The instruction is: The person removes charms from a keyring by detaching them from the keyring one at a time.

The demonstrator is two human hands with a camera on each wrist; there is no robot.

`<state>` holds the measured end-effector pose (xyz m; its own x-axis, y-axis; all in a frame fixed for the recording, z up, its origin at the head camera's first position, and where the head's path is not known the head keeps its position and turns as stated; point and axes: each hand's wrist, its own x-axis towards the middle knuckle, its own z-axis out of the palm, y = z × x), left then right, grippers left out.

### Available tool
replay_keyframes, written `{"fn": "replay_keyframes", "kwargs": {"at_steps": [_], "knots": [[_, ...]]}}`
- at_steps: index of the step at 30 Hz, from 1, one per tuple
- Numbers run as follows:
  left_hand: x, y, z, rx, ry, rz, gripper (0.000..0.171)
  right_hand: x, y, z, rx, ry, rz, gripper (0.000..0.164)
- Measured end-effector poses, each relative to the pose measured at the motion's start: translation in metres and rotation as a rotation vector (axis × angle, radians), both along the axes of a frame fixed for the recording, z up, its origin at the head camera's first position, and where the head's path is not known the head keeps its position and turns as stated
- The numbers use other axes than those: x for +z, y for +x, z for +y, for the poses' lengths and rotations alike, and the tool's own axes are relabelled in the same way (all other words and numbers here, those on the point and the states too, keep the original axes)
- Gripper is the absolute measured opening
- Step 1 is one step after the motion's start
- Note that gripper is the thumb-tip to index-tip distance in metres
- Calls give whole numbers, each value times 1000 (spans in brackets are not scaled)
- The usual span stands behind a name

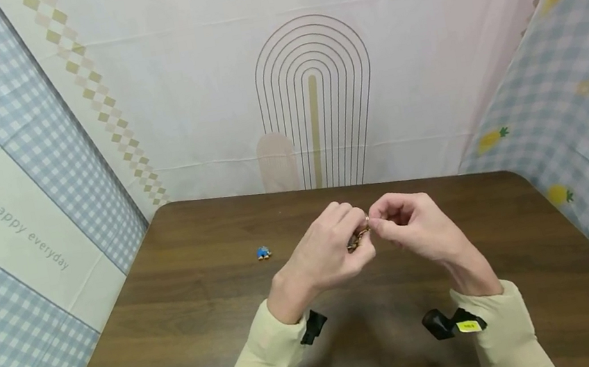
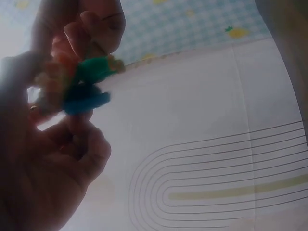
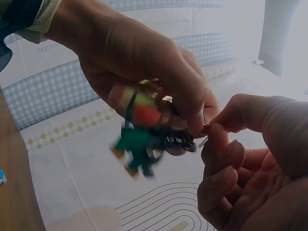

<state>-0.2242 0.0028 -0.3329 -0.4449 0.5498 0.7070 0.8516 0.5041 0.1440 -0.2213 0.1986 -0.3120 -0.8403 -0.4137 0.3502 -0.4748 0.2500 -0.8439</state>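
Charms [image 3: 137,144] are held in a small bunch by the left hand [image 1: 329,249], whose fingers are curled round them. In the head view, only a dark and gold strip of the bunch is shown, framed between the thumb and the bent index finger. In the right wrist view, green, red and yellow-green pieces, together with a dark linked part, are left sticking out beyond the grasping fingers, while in the left wrist view green and blue pieces are seen just beside the fingers; their outlines are blurred, so exact shapes cannot be told.

At the edge of the bunch, a thin metal piece [image 3: 203,142] is pinched between the thumb and index fingertips of the right hand [image 1: 421,227], whose other fingers are bent in toward the palm. Whether this piece is joined to the charms cannot be told. The 2 hands are brought together at the fingertips, above the brown table [image 1: 202,329].

On the tabletop, well apart from the left hand on its outer side, 1 blue trinket [image 1: 263,253] with gold parts is set down. Both forearms are covered by cream sleeves [image 1: 270,350], with 1 black device [image 1: 437,324] worn at each wrist. Behind the table, a pale cloth [image 1: 198,96] printed with nested arches is hung.
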Motion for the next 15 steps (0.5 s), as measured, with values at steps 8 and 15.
{"fn": "replay_keyframes", "kwargs": {"at_steps": [8, 15], "knots": [[3, -6, 0, 17, -9, 8, 4, 2, -8, 7, 64, -143, -65, 9], [2, -10, 3, 61, -30, 33, 6, 0, -13, 11, 60, -137, -56, 10]]}}
